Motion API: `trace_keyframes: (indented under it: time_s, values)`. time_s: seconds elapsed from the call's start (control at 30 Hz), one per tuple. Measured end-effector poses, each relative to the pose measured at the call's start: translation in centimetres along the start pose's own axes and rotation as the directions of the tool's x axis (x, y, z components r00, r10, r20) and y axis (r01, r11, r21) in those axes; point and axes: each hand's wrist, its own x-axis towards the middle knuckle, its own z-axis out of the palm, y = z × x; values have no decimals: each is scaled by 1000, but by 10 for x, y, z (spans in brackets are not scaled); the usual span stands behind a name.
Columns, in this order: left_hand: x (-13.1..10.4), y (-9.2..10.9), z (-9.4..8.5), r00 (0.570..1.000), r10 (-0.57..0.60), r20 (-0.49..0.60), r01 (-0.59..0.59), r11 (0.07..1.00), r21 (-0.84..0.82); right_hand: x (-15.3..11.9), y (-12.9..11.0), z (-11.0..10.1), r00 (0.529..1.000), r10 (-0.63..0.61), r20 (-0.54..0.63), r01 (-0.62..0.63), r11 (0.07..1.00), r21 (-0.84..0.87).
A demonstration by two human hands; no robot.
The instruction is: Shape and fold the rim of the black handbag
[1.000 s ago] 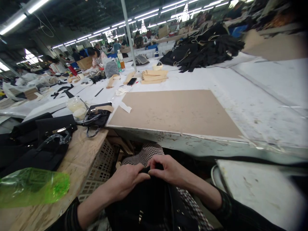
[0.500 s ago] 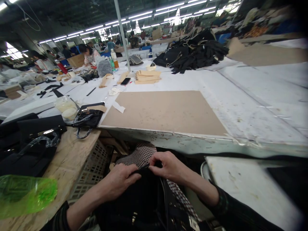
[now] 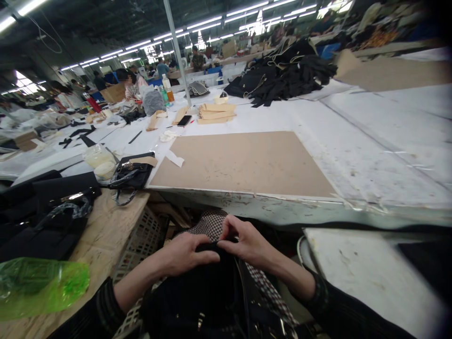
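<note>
Bright lamps [image 3: 247, 9] are shining in the background. With narrow grip, the left hand [image 3: 185, 254] and the right hand [image 3: 249, 242] are pinching the edge of a black bag [image 3: 190, 296], which is resting against a checkered cloth [image 3: 208, 223]. Beyond, a brown board [image 3: 240, 162] is lying on a white table [image 3: 374, 150].

Rows of white tube lights [image 3: 247, 8] run above a factory workshop where people [image 3: 197, 60] are spread among long white-topped tables [image 3: 370, 127] bearing heaped black material [image 3: 300, 70] and a black handbag [image 3: 144, 175].
</note>
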Motion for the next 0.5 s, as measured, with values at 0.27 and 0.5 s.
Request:
trace_keyframes:
  time_s: [0.27,0.5]
  values:
    - [28,3,11,998,47,-47,-43,995,95,-48,-23,-21,997,44,-68,-57,977,-206]
    - [32,9,18,999,48,12,-47,995,-89,-111,-29,32,972,-231,-35,187,860,-474]
